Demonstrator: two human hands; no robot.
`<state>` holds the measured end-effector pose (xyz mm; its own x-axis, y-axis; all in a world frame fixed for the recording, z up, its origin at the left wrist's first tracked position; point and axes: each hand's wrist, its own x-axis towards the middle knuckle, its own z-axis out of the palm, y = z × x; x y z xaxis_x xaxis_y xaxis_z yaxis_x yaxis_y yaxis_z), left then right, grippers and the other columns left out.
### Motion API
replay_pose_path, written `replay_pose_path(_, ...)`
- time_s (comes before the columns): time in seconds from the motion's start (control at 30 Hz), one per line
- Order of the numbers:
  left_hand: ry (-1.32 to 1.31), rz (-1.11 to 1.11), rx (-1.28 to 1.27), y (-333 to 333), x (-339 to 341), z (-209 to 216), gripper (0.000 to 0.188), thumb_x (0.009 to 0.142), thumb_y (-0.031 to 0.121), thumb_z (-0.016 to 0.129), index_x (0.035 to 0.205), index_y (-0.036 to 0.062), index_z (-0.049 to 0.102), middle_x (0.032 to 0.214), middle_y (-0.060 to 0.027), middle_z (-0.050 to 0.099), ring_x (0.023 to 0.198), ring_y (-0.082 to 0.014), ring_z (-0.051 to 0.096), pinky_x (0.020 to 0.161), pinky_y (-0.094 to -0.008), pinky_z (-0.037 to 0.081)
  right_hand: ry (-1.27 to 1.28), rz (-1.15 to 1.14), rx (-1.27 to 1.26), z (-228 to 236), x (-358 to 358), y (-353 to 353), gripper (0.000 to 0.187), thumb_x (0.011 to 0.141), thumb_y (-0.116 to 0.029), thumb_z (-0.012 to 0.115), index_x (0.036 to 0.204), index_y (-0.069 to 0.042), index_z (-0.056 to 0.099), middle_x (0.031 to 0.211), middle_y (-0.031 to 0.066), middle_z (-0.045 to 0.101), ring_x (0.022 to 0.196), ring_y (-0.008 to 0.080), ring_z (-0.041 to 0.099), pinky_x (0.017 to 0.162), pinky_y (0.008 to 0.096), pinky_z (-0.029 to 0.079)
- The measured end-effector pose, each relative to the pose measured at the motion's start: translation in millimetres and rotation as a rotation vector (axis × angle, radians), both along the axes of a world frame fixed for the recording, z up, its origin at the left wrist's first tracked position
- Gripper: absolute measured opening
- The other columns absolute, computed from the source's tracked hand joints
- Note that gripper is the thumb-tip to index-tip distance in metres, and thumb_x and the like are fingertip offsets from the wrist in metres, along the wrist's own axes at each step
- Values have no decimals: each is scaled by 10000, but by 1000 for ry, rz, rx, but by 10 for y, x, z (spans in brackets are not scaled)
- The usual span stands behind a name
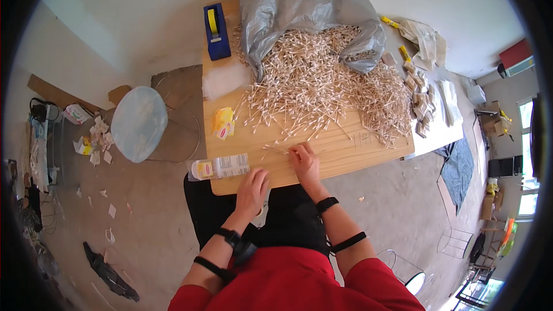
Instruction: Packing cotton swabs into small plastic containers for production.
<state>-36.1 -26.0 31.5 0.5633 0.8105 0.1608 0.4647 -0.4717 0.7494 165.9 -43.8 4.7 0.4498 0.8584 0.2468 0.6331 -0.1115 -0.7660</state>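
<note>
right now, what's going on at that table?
A person in a red top sits at a wooden table, working with cotton swabs. The right hand rests on the tabletop, fingertips on a few loose swabs pulled away from the big pile that spills out of a grey plastic bag. The left hand lies at the near edge, beside a clear packet with a yellow label. A blue tape dispenser stands at the far left corner.
</note>
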Motion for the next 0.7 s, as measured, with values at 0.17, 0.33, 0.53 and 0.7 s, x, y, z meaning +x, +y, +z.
replay_pose_path(0.17, 108, 208, 57, 270, 209, -138, 305, 890, 26, 597, 1193, 30, 563, 1188, -150, 559, 1063, -372, 587, 878, -451, 501, -49, 80, -12, 136, 64, -132, 63, 878, -102, 664, 938, -83, 661, 959, 102, 637, 818, 328, 656, 681, 413, 538)
replay_pose_path(0.33, 106, 287, 43, 506, 316, -93, 324, 869, 26, 612, 1189, 41, 562, 1172, -138, 559, 1060, -376, 581, 871, -452, 495, -97, 279, -40, 108, -52, -156, 119, 881, -132, 669, 991, -90, 651, 976, 110, 621, 842, 332, 650, 688, 422, 532)
replay_pose_path(0.53, 215, 5, 250, 294, 289, -116, 254, 831, 112, 682, 1067, 74, 594, 1115, -97, 568, 1009, -316, 585, 836, -431, 477, -131, 141, -164, -18, -100, 97, 103, 890, -136, 656, 979, -94, 627, 947, 103, 604, 811, 342, 641, 658, 442, 523)
replay_pose_path(0.7, 252, -36, 304, 189, 207, -281, 147, 843, 129, 664, 971, 94, 601, 1020, -60, 568, 966, -273, 565, 836, -414, 456, -91, 138, -75, -16, -62, 107, 60, 880, -118, 666, 919, -86, 634, 950, 99, 607, 785, 334, 651, 635, 437, 526)
